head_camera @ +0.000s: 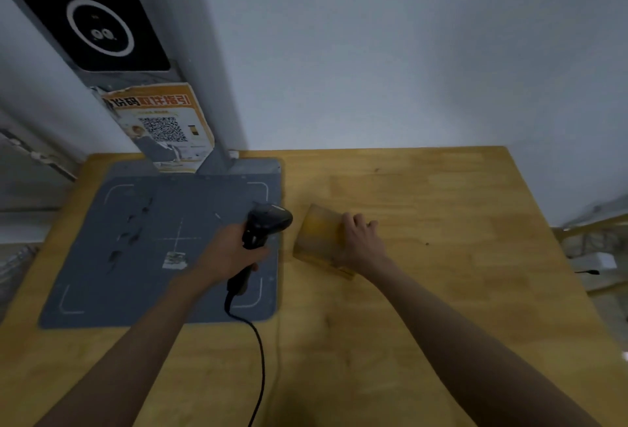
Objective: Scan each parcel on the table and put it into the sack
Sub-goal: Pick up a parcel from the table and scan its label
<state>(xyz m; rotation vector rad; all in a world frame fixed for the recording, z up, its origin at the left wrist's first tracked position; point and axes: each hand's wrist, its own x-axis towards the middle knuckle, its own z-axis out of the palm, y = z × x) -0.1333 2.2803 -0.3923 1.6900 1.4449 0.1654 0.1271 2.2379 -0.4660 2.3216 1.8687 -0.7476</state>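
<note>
- I see a pale wooden table (pixel 441 290) with a smooth, jointed-plank grain, set against a plain grey wall (pixel 373 53).
- On its left part lies a flat grey scanning mat (pixel 136 256), square with rounded corners, marked with white corner brackets and a cross.
- A grey upright post (pixel 190 87) rises from the mat's far edge, carrying a peeling orange-and-white sticker (pixel 163 124) with a QR code.
- My left hand (pixel 227 253) is clenched around the grip of a black plastic handheld scanner (pixel 265 226), head aimed right; its black cable (pixel 258 358) trails towards me.
- My right hand (pixel 362 239) grasps a small yellowish-brown boxy parcel (pixel 317 236), fingers curled over its right edge, just right of the mat.
- The parcel is blurred; I think it is tilted up off the table, though I can't be sure.
</note>
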